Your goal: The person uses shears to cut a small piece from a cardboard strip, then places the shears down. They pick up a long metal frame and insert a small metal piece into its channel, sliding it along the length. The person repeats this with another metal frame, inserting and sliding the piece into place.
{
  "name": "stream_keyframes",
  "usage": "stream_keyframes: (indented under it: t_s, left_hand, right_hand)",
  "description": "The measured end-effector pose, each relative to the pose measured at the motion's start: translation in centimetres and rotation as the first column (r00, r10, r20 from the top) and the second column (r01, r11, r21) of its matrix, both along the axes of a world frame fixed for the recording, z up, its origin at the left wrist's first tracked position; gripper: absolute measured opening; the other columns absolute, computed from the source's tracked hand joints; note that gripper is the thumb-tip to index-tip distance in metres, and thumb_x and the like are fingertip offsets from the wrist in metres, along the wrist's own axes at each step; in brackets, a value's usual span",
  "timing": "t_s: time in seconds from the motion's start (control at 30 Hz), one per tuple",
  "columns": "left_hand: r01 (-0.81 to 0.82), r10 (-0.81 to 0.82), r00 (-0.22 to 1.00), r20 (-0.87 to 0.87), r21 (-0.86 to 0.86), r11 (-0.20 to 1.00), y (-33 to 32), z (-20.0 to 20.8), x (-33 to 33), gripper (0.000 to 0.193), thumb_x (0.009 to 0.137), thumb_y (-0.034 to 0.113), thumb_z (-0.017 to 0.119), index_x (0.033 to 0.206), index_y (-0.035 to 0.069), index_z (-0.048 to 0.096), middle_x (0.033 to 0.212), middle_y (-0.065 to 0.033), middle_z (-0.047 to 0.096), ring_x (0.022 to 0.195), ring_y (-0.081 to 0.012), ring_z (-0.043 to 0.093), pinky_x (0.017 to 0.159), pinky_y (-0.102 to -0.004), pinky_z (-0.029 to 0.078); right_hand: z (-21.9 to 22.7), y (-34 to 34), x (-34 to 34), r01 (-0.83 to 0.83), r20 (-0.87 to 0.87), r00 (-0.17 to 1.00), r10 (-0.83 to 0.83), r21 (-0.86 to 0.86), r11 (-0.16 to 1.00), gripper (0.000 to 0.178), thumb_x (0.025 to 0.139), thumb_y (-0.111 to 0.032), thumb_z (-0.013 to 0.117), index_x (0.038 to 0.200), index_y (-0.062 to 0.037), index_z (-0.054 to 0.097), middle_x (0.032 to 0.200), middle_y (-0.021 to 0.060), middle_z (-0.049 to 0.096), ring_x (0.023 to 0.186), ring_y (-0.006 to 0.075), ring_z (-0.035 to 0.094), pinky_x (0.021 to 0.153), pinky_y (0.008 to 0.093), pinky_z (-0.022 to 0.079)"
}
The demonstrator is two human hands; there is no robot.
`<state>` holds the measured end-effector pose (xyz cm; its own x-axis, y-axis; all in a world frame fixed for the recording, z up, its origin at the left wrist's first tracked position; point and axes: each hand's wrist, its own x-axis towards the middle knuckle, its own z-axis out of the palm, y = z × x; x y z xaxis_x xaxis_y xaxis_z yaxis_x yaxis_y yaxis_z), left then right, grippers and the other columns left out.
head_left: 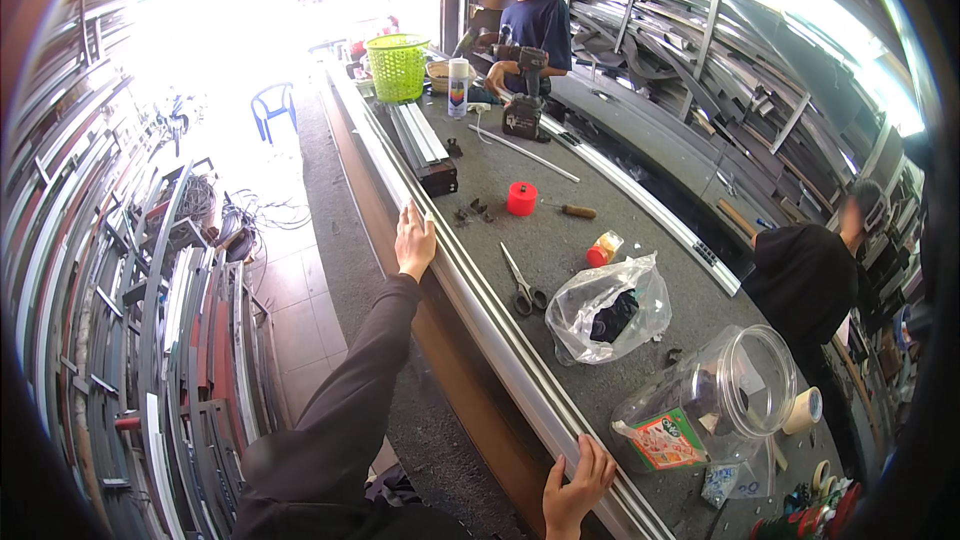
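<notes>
A long silver aluminium profile (490, 325) runs along the near-left edge of the grey workbench, from the far end to the lower right. My left hand (415, 243) lies on it about halfway along, fingers stretched forward. Farther down, near the lower edge, my right hand (580, 488) rests its fingers over the same profile, thumb apart. Neither hand is visibly wrapped round it. Scissors (522, 285) lie on the bench between my hands, next to a clear plastic bag (575, 328) with dark contents. A large clear jar (690, 415) lies on its side close to my right hand.
Across the bench are a red round container (521, 198), cordless drill (525, 100), spray can (457, 90), green basket (397, 68) and stacked profiles (420, 140). One person (540, 25) stands at the far side, another (805, 275) bends at right. Metal lengths (190, 370) crowd the left.
</notes>
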<state>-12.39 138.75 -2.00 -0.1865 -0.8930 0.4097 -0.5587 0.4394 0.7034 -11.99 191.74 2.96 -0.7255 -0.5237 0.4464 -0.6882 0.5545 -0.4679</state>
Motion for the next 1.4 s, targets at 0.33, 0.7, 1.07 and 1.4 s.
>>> stream_keyframes:
  t_s: [0.33,0.7,1.07,1.4]
  left_hand:
    - [0.058,-0.059,0.998,-0.007,-0.061,0.996,-0.7,-0.8,-0.4,0.067,0.103,0.024,0.042,0.164,0.02,0.016,0.154,-0.032,0.039,0.139,-0.0475,0.044,0.109,-0.0491,0.045]
    - [0.059,-0.079,0.991,-0.111,-0.175,0.983,-0.9,-1.5,0.0,0.067,0.101,0.017,0.043,0.162,0.025,0.018,0.156,-0.0326,0.03,0.099,-0.0507,0.067,0.083,-0.0531,0.057]
    - [0.145,-0.166,0.982,-0.09,-0.207,0.967,-1.7,-3.9,0.3,0.06,0.106,0.023,0.044,0.16,0.016,0.02,0.158,-0.0302,0.015,0.123,-0.0467,0.052,0.1,-0.0503,0.049]
    - [0.469,-0.338,0.726,-0.599,0.071,0.88,-9.0,-1.0,5.2,0.065,0.109,0.043,0.032,0.16,0.003,0.022,0.159,-0.021,0.024,0.151,-0.0357,0.02,0.125,-0.0466,0.014]
  right_hand:
    - [0.5,-0.3,0.1,0.001,0.024,1.0,-0.001,0.006,1.0,0.042,0.086,-0.018,0.069,0.124,-0.0014,0.063,0.12,0.0134,0.062,0.114,0.0345,0.054,0.101,0.0487,0.04]
    - [0.7,-1.3,0.4,0.118,0.001,0.993,-0.119,0.085,0.989,0.043,0.085,-0.028,0.077,0.117,-0.0038,0.062,0.111,0.0125,0.059,0.108,0.0344,0.053,0.098,0.0503,0.039]
    - [1.4,-3.7,0.0,0.228,0.045,0.972,-0.229,0.022,0.973,0.043,0.063,-0.004,0.088,0.093,-0.0006,0.058,0.093,0.016,0.059,0.094,0.0388,0.056,0.083,0.0472,0.044]
    - [7.7,-4.6,1.5,0.259,0.267,0.922,-0.281,0.116,0.959,0.031,0.071,0.012,0.068,0.1,0.0015,0.071,0.089,0.0119,0.065,0.086,0.0259,0.068,0.076,0.0349,0.054]
